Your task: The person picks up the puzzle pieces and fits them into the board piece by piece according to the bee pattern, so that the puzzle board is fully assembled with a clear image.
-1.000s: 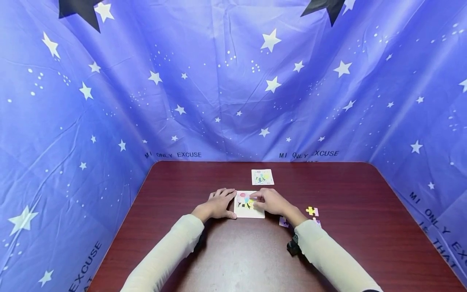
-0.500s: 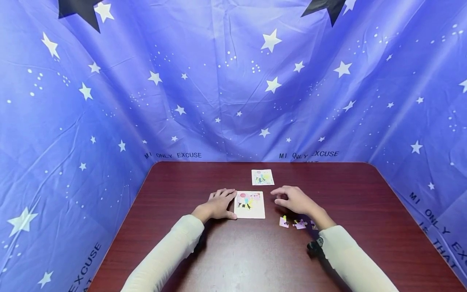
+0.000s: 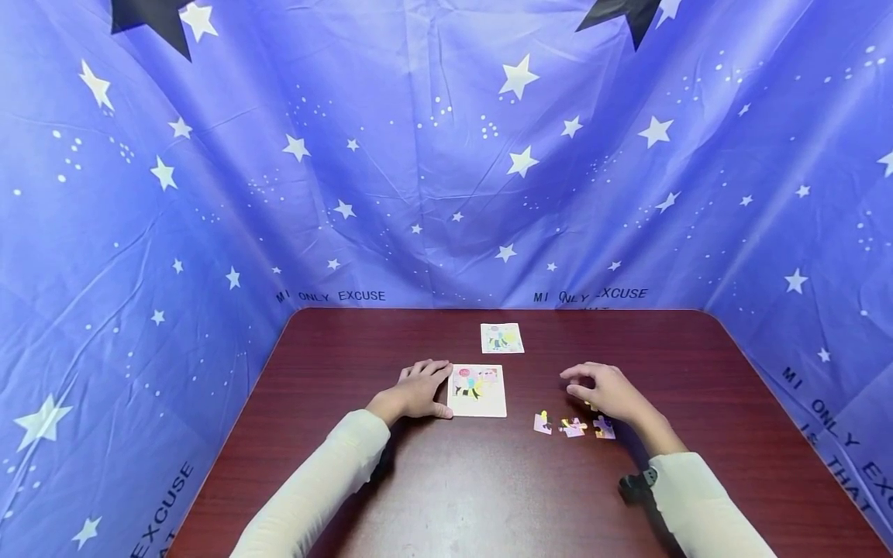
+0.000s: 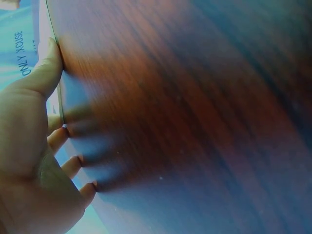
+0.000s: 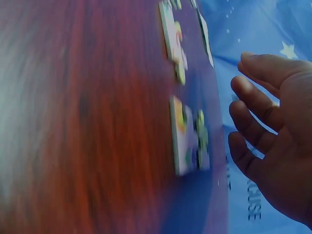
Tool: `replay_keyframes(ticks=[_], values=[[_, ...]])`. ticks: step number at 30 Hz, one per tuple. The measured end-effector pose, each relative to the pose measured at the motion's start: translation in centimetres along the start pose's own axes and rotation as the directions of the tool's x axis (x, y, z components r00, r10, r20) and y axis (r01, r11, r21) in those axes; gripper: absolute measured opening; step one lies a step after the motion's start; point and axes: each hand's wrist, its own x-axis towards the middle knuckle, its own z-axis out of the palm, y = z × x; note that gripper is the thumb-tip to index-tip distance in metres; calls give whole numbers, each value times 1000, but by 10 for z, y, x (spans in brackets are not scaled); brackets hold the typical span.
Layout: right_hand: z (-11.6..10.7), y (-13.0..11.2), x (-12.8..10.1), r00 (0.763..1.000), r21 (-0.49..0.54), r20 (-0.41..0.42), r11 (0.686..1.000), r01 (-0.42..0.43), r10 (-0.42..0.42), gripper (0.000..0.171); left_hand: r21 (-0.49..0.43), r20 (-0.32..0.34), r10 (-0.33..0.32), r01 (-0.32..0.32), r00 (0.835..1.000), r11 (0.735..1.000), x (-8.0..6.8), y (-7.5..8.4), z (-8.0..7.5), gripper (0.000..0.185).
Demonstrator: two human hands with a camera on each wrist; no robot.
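A white puzzle board [image 3: 477,392] with a partly filled colourful picture lies on the dark red table [image 3: 488,480]. My left hand [image 3: 421,387] rests flat on the table, fingers straight, its fingertips [image 4: 63,130] against the board's left edge. My right hand [image 3: 598,390] hovers with loosely curled fingers and holds nothing, just above and behind three loose puzzle pieces [image 3: 543,423] [image 3: 574,427] [image 3: 604,428]. In the right wrist view the right hand [image 5: 271,146] is near a blurred piece [image 5: 185,136], not touching it.
A small picture card [image 3: 501,339] lies behind the board toward the table's far edge. Blue star-printed cloth [image 3: 446,155] walls in the table at the back and both sides. A dark wrist strap [image 3: 636,485] shows on my right sleeve.
My right hand has left the puzzle board and moved right, to above the loose pieces. The left hand and the board have stayed put.
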Motion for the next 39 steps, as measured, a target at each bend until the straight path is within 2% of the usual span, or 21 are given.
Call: replay_keyframes(ticks=[10, 14, 18, 28, 36, 39], values=[[-13, 18, -22, 999, -2, -21, 999, -46, 46, 19, 40, 17, -11, 10, 1000, 999, 0, 2, -4, 97], [-15, 25, -30, 996, -5, -8, 996, -84, 84, 21, 40, 17, -5, 5, 1000, 999, 0, 3, -5, 97], [-16, 31, -35, 996, -29, 17, 996, -81, 82, 23, 35, 15, -6, 5, 1000, 999, 0, 4, -6, 97], [-15, 35, -38, 998, -32, 41, 998, -54, 55, 27, 29, 19, -2, 2, 1000, 1000, -2, 4, -8, 98], [-15, 34, -39, 993, -64, 36, 992, -109, 112, 25, 23, 12, -4, 4, 1000, 1000, -1, 4, -6, 97], [-14, 34, -39, 993, -61, 32, 992, -110, 113, 25, -5, 7, 0, 0, 1000, 1000, -1, 3, -3, 97]])
